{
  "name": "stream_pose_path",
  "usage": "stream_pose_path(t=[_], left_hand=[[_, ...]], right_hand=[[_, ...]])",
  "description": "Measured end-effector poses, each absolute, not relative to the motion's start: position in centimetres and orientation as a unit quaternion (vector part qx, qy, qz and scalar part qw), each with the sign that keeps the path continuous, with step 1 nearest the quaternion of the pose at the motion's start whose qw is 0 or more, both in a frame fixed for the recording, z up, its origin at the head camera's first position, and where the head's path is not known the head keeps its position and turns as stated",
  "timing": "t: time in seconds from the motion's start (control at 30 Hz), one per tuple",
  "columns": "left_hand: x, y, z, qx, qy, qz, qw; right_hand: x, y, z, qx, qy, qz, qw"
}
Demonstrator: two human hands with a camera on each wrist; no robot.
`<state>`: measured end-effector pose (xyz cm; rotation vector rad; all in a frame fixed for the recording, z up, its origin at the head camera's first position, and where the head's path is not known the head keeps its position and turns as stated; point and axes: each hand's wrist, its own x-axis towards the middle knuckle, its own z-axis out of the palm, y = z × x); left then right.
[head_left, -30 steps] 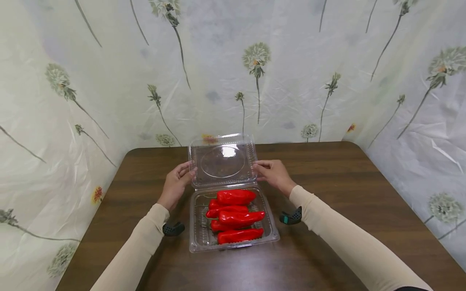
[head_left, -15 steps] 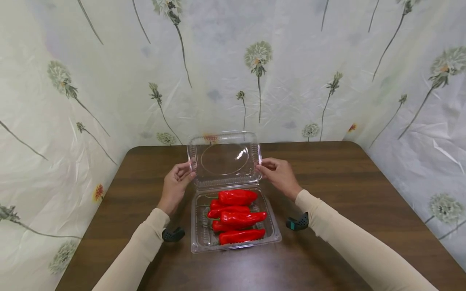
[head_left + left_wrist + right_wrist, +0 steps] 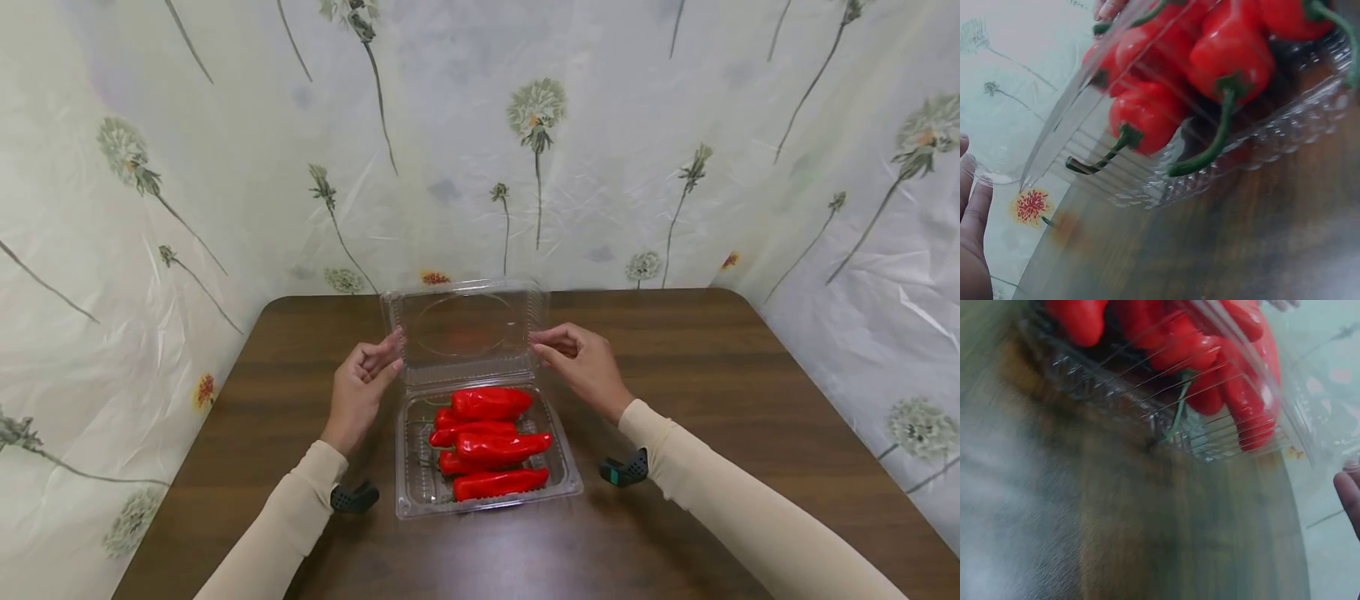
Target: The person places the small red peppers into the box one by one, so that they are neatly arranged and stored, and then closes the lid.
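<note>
A clear plastic clamshell container (image 3: 487, 505) stands on the table with several red peppers (image 3: 501, 447) lying in its base. Its hinged lid (image 3: 467, 327) is raised at the back, apart from the base's front rim. My left hand (image 3: 358, 392) pinches the lid's left edge between thumb and fingers. On the opposite side, my right hand (image 3: 587, 367) pinches the right edge. Green stems (image 3: 1222, 128) show through the container wall in the left wrist view. Only parts of the fingers (image 3: 977, 212) appear there, and the right wrist view, blurred, catches just a fingertip (image 3: 1349, 490).
The dark wooden table (image 3: 720, 400) extends around the container. Behind and at both sides hangs a pale sheet (image 3: 600, 125) printed with dandelions. Each wrist wears a black band, the left (image 3: 355, 498) and the right (image 3: 624, 469), close to the tabletop.
The lid's upper edge has swung toward me and looks wider, both hands still holding its sides. The right hand has shifted slightly right. The peppers stay in place.
</note>
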<state>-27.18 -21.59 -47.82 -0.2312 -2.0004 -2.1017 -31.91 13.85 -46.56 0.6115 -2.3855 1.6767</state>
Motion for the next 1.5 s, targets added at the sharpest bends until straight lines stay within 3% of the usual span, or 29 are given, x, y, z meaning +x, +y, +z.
stream_pose_path(t=[0.53, 0.83, 1.23, 1.5], left_hand=[[-24.7, -21.7, -48.5, -0.079, -0.697, -0.700, 0.138], [-23.6, -22.1, -49.0, -0.143, -0.697, -0.691, 0.129], [-22.0, -22.7, -51.3, -0.154, -0.729, -0.655, 0.123], [-21.6, -22.9, -51.3, -0.168, -0.744, -0.634, 0.124]], right_hand=[[-29.8, 14.7, -46.9, 0.228, -0.833, 0.490, 0.119], [-28.7, 15.6, -47.4, 0.253, -0.845, 0.450, 0.138], [-27.3, 16.9, -49.0, 0.327, -0.839, 0.422, 0.103], [-27.1, 17.3, -49.8, 0.355, -0.828, 0.415, 0.126]])
